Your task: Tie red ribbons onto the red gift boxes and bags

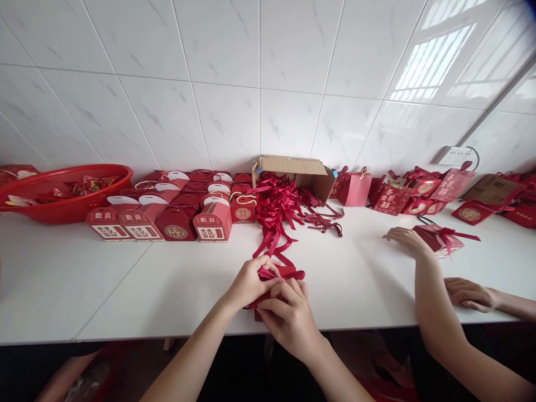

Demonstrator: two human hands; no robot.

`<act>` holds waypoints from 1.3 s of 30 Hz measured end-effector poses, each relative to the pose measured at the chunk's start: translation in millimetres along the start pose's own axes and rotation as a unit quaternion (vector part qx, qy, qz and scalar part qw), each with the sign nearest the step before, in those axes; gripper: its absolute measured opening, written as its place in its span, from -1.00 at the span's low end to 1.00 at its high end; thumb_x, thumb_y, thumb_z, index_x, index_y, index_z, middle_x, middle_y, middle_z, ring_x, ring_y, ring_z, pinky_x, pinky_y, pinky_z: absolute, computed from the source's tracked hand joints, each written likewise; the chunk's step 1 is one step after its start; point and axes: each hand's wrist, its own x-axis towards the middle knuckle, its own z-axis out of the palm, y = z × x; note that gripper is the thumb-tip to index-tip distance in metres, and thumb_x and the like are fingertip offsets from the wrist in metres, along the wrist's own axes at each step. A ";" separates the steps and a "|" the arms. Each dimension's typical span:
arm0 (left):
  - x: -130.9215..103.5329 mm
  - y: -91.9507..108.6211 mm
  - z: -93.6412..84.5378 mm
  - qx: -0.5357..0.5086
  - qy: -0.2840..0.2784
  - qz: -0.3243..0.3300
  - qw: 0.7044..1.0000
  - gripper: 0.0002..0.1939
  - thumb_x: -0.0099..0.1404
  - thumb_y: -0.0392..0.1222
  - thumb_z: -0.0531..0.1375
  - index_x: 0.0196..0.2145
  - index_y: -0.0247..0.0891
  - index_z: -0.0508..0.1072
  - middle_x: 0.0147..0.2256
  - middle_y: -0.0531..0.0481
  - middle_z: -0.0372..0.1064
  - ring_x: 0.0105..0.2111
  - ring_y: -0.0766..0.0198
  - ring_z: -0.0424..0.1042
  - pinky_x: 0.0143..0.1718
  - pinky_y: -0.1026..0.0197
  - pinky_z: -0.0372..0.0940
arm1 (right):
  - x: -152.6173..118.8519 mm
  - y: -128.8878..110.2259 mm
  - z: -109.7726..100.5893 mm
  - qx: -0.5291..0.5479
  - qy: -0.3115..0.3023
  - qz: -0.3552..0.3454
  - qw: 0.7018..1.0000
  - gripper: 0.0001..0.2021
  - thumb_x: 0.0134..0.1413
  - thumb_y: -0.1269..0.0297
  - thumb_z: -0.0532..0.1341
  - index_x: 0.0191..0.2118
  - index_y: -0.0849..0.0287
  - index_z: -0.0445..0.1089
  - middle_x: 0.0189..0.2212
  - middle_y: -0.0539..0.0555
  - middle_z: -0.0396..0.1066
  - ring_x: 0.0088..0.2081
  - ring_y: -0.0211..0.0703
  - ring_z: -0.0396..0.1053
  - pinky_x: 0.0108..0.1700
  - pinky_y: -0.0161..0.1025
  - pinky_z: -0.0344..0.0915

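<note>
Near the table's front edge, my left hand [254, 280] pinches a dark red ribbon [268, 273] at the top of a small red gift box [287, 272]. My right hand [288, 310] works close against it, its fingers curled onto the same ribbon. Both hands cover most of the box, so the knot or bow cannot be made out. Just behind lies a tangled heap of red ribbons [276, 206], with loose ends trailing toward the box. The heap spills from a cardboard box [293, 164] lying by the wall.
Left of the ribbons stand rows of red gift boxes [176, 223]. A red plastic basin [113, 192] with wrapped sweets sits farther left. On the right, a co-worker's hands [406, 240] rest near a ribboned box [439, 241]; more ribboned boxes [391, 198] line the tiled wall.
</note>
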 end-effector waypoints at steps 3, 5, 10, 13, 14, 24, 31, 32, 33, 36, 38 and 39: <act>1.7 0.4 -1.2 -0.002 -0.004 0.001 1.000 -0.87 0.10 -0.20 0.28 -0.47 -0.22 0.37 -0.31 -0.05 0.52 0.00 0.07 0.42 0.03 0.11 0.29 | -0.3 1.0 1.2 0.002 -0.009 0.006 1.000 -0.93 0.10 0.37 0.28 -0.27 0.08 0.50 -0.39 0.01 0.37 -0.29 -0.18 0.25 -0.21 -0.15 0.11; 2.8 1.2 -2.2 -0.002 -0.010 0.000 1.000 -0.84 0.11 -0.17 0.28 -0.48 -0.21 0.34 -0.34 -0.03 0.51 -0.03 0.07 0.43 0.00 0.10 0.31 | -0.5 2.0 1.7 0.000 -0.018 0.003 1.000 -0.92 0.09 0.35 0.29 -0.26 0.08 0.50 -0.40 0.01 0.36 -0.27 -0.17 0.26 -0.19 -0.14 0.13; 3.1 4.4 -4.2 0.006 -0.021 -0.001 1.000 -0.81 0.12 -0.17 0.26 -0.48 -0.20 0.27 -0.40 0.02 0.48 -0.08 0.09 0.45 -0.01 0.09 0.31 | -0.9 2.5 2.5 -0.016 -0.029 0.000 0.999 -0.85 0.08 0.32 0.31 -0.18 0.07 0.50 -0.40 0.03 0.35 -0.29 -0.16 0.24 -0.19 -0.12 0.15; 1.9 5.1 -4.9 0.013 -0.022 -0.003 1.000 -0.85 0.11 -0.22 0.24 -0.49 -0.20 0.29 -0.36 -0.01 0.49 -0.07 0.08 0.44 -0.01 0.08 0.30 | -1.6 1.8 2.9 -0.037 -0.050 0.000 0.998 -0.80 0.02 0.31 0.35 -0.17 0.05 0.50 -0.37 0.04 0.35 -0.28 -0.14 0.23 -0.21 -0.13 0.14; 1.5 5.2 -5.1 0.015 -0.024 -0.003 1.000 -0.88 0.10 -0.24 0.23 -0.48 -0.21 0.31 -0.34 -0.02 0.50 -0.07 0.08 0.44 -0.01 0.08 0.30 | -2.0 1.6 3.0 -0.043 -0.054 -0.003 0.998 -0.80 0.00 0.31 0.36 -0.19 0.05 0.50 -0.36 0.04 0.36 -0.27 -0.13 0.23 -0.21 -0.13 0.13; -0.2 6.4 -7.6 0.022 -0.041 0.002 0.999 -0.89 0.08 -0.23 0.28 -0.41 -0.22 0.40 -0.28 -0.02 0.51 -0.10 0.11 0.45 0.00 0.11 0.30 | -2.9 3.6 -1.8 -0.012 -0.022 -0.037 0.999 -0.88 0.14 0.35 0.24 -0.36 0.06 0.53 -0.46 0.01 0.24 -0.34 -0.21 0.18 -0.24 -0.18 0.10; -0.5 -5.4 -1.2 0.004 -0.014 -0.007 1.000 -0.83 0.13 -0.17 0.28 -0.37 -0.21 0.34 -0.29 -0.01 0.50 -0.10 0.14 0.46 0.02 0.10 0.29 | -0.8 5.4 -7.7 0.003 -0.029 -0.069 0.997 -0.82 0.19 0.38 0.19 -0.33 0.05 0.55 -0.47 0.00 0.21 -0.36 -0.23 0.17 -0.27 -0.20 0.11; -0.4 -7.0 0.0 0.002 -0.009 -0.007 1.000 -0.82 0.14 -0.17 0.28 -0.36 -0.21 0.33 -0.32 0.00 0.50 -0.09 0.13 0.45 0.02 0.10 0.29 | -0.7 6.0 -7.8 0.006 -0.029 -0.072 0.997 -0.82 0.19 0.38 0.19 -0.33 0.06 0.55 -0.47 0.01 0.21 -0.35 -0.23 0.18 -0.27 -0.20 0.12; -0.3 -8.3 1.0 -0.001 -0.005 -0.007 1.000 -0.82 0.14 -0.17 0.28 -0.36 -0.20 0.33 -0.34 0.01 0.49 -0.08 0.13 0.45 0.03 0.09 0.29 | -0.6 6.7 -7.9 0.008 -0.031 -0.076 0.997 -0.82 0.19 0.38 0.19 -0.33 0.06 0.55 -0.47 0.01 0.21 -0.35 -0.23 0.18 -0.27 -0.20 0.12; 0.3 -10.6 2.3 -0.006 0.009 -0.003 1.000 -0.81 0.14 -0.15 0.28 -0.38 -0.20 0.31 -0.36 0.00 0.49 -0.05 0.09 0.44 0.05 0.06 0.27 | -0.7 10.1 -9.0 0.018 -0.042 -0.089 0.995 -0.81 0.20 0.39 0.17 -0.32 0.06 0.54 -0.48 0.00 0.21 -0.36 -0.24 0.18 -0.28 -0.21 0.14; 0.7 -11.0 1.8 -0.008 0.013 0.001 1.000 -0.80 0.13 -0.15 0.29 -0.40 -0.20 0.31 -0.35 -0.01 0.50 -0.05 0.08 0.43 0.06 0.05 0.26 | -1.1 13.0 -10.5 0.033 -0.053 -0.098 0.993 -0.80 0.21 0.41 0.15 -0.29 0.05 0.53 -0.48 0.00 0.21 -0.36 -0.24 0.17 -0.27 -0.20 0.16; 0.9 -11.1 1.3 -0.010 0.014 0.002 1.000 -0.80 0.13 -0.16 0.30 -0.41 -0.19 0.31 -0.35 -0.01 0.49 -0.05 0.08 0.43 0.05 0.05 0.27 | -1.4 14.4 -11.4 0.040 -0.056 -0.101 0.993 -0.79 0.21 0.41 0.15 -0.28 0.05 0.53 -0.47 0.00 0.21 -0.37 -0.23 0.16 -0.27 -0.20 0.16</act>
